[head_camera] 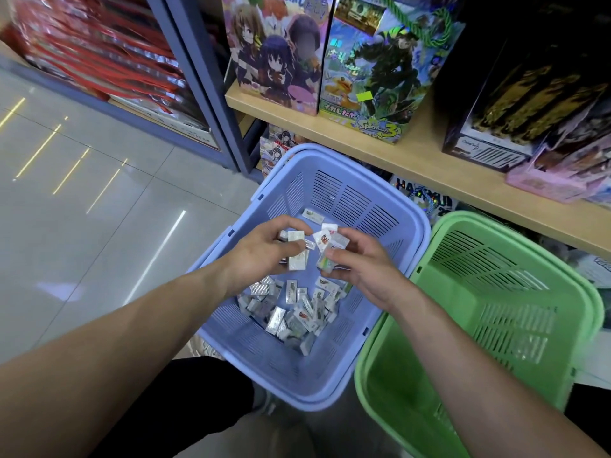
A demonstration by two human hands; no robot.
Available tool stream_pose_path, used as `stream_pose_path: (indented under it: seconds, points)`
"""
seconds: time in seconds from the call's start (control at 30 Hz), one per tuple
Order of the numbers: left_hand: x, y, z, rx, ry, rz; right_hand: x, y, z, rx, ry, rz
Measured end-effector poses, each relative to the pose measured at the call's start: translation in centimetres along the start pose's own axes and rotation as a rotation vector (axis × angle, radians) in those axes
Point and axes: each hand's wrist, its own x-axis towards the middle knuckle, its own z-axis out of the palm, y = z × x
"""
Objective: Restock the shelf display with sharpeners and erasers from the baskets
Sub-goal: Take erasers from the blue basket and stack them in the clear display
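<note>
Above the blue basket (413, 206), my left grip (264, 251) and right grip (362, 271) each close round several wrapped erasers (296, 261), bunched so I can carry more to the shelf (413, 153), while the rest lie in the basket.

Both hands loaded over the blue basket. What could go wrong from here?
1. The left hand and right hand each grip several small wrapped packets at the fingertips; one may slip, back into the blue basket or onto the floor.
2. The blue basket and green basket stand close by the person's legs; stepping off could kick them.
</note>
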Motion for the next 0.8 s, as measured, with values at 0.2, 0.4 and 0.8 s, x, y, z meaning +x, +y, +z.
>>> stream_pose_path:
  seconds: [0.2, 0.4, 0.8]
  points:
    - [0.0, -0.4, -0.2, -0.034, 0.024, -0.002, 0.0, 0.0, 0.5, 0.066, 0.084, -0.044]
    - [-0.1, -0.4, 0.0, -0.015, 0.002, -0.039, -0.3, -0.8, 0.4, -0.039, 0.03, -0.099]
    - [-0.2, 0.1, 0.0, -0.003, -0.041, 0.017, -0.4, -1.1, 0.4, -0.256, 0.033, -0.137]
